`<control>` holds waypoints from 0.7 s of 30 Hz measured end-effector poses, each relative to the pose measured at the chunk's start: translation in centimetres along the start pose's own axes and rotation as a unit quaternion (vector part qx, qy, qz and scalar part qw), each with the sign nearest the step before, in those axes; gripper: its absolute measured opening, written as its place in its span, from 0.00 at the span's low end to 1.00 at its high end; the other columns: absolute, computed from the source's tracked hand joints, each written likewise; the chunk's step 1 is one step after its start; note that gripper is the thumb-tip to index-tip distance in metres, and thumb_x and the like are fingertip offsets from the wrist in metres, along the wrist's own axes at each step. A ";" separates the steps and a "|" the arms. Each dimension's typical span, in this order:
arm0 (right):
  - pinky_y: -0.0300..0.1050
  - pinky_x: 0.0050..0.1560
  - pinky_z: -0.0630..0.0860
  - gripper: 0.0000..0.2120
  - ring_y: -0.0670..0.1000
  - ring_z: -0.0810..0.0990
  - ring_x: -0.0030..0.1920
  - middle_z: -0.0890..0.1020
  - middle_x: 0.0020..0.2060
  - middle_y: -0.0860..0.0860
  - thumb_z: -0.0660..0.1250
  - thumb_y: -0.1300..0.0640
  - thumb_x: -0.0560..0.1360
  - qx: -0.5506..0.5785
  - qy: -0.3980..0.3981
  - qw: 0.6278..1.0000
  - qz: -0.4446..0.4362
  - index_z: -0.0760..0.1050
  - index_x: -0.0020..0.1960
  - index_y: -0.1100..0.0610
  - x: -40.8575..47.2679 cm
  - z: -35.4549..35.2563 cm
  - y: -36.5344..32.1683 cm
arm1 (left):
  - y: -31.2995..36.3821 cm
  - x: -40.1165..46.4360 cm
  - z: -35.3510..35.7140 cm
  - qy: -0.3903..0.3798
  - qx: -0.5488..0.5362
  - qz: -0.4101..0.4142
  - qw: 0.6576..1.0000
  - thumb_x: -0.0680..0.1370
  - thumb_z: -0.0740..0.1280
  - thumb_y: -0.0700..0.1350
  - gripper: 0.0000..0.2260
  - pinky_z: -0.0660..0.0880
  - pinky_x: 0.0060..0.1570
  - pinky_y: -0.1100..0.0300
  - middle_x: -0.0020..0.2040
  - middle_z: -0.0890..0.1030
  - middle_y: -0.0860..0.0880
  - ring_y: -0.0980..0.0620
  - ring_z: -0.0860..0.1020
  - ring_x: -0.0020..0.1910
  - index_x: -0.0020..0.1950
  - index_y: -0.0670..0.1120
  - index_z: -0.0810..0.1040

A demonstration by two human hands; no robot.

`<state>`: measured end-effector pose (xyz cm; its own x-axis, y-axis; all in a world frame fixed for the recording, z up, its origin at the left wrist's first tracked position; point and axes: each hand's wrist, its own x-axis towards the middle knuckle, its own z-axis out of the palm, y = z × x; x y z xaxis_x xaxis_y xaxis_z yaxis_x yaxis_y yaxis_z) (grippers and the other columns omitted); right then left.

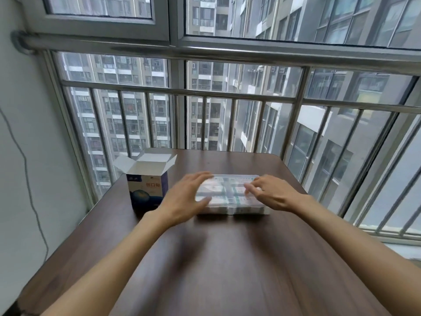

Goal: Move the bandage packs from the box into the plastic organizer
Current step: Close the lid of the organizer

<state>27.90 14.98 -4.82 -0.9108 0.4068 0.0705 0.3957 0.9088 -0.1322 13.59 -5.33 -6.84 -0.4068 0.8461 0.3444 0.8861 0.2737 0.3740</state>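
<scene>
A clear plastic organizer point(230, 195) lies flat on the brown table, its lid down, with bandage packs point(218, 198) showing through in its compartments. My left hand point(184, 197) rests on its left end, fingers straight and spread, blurred by motion. My right hand point(271, 192) lies on its right end with the fingertips bent down on the lid. Left of the organizer stands the blue and white bandage box point(147, 188), upright, top flaps open; its inside is not visible.
The brown wooden table point(227, 258) stands against a window with a steel railing point(205, 94) behind it. A white wall with a thin hanging cable point(29, 179) is at the left. The table's left edge runs close to the box.
</scene>
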 end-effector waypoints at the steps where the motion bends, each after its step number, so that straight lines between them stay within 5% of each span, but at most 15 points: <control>1: 0.47 0.54 0.69 0.23 0.51 0.73 0.59 0.79 0.57 0.48 0.49 0.43 0.81 -0.019 0.033 0.999 -0.007 0.81 0.53 0.51 0.3 -0.1 -0.6 | -0.4 -0.7 -1.0 0.076 0.003 0.011 0.997 0.78 0.66 0.51 0.23 0.65 0.69 0.52 0.72 0.67 0.56 0.56 0.64 0.71 0.72 0.54 0.66; 4: 0.47 0.54 0.70 0.22 0.51 0.73 0.58 0.80 0.53 0.49 0.50 0.44 0.81 0.022 0.100 0.994 -0.030 0.81 0.53 0.51 1.3 -0.2 -3.6 | -2.6 -2.4 -4.0 0.321 0.013 -0.032 0.947 0.75 0.69 0.44 0.19 0.68 0.60 0.56 0.64 0.76 0.50 0.51 0.70 0.62 0.66 0.50 0.73; 7: 0.48 0.54 0.71 0.22 0.53 0.75 0.58 0.81 0.53 0.51 0.51 0.43 0.81 0.131 0.097 0.986 -0.041 0.81 0.54 0.52 3.2 -0.2 -8.3 | -6.0 -3.1 -6.5 0.456 -0.055 -0.204 0.865 0.75 0.70 0.46 0.20 0.66 0.53 0.61 0.61 0.75 0.46 0.48 0.70 0.59 0.66 0.46 0.71; 9: 0.50 0.56 0.72 0.27 0.57 0.77 0.58 0.81 0.55 0.56 0.51 0.41 0.80 0.251 0.072 0.965 -0.014 0.80 0.56 0.60 4.6 -0.2 -11.4 | -7.8 -2.8 -7.3 0.424 -0.171 -0.320 0.830 0.77 0.67 0.54 0.27 0.65 0.60 0.58 0.67 0.70 0.45 0.47 0.68 0.66 0.71 0.44 0.65; 12: 0.53 0.64 0.70 0.33 0.57 0.75 0.61 0.76 0.63 0.58 0.51 0.36 0.78 0.426 -0.058 0.902 0.033 0.74 0.63 0.64 6.9 0.1 -15.4 | -9.9 -1.4 -6.9 0.252 -0.329 -0.403 0.816 0.79 0.59 0.59 0.28 0.63 0.64 0.54 0.68 0.69 0.48 0.49 0.68 0.67 0.73 0.44 0.64; 16: 0.51 0.67 0.68 0.29 0.56 0.73 0.63 0.74 0.59 0.58 0.52 0.40 0.80 0.487 -0.174 0.851 0.088 0.71 0.64 0.63 9.6 1.4 -17.3 | -11.7 0.3 -4.7 0.175 -0.434 -0.414 0.781 0.82 0.58 0.52 0.16 0.72 0.42 0.62 0.53 0.80 0.47 0.53 0.77 0.46 0.64 0.45 0.74; 19: 0.49 0.64 0.69 0.16 0.52 0.74 0.56 0.75 0.56 0.54 0.52 0.47 0.82 0.511 -0.188 0.833 0.101 0.71 0.58 0.56 10.3 2.4 -17.0 | -11.1 0.9 -3.8 0.195 -0.406 -0.450 0.771 0.82 0.58 0.42 0.14 0.72 0.34 0.68 0.53 0.79 0.42 0.50 0.76 0.45 0.63 0.36 0.75; 21: 0.49 0.63 0.69 0.16 0.51 0.74 0.55 0.75 0.57 0.53 0.51 0.47 0.82 0.518 -0.201 0.824 0.113 0.71 0.59 0.56 10.2 2.3 -16.8 | -10.5 1.2 -3.7 0.186 -0.390 -0.461 0.775 0.81 0.56 0.38 0.12 0.69 0.28 0.74 0.50 0.77 0.42 0.50 0.75 0.42 0.59 0.35 0.75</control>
<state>11.68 3.67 -4.16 -0.8752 0.3018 -0.3780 0.4379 0.1625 -0.8842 3.02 -8.84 -7.18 -0.9519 0.2248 -0.2084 -0.1640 0.2010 0.9658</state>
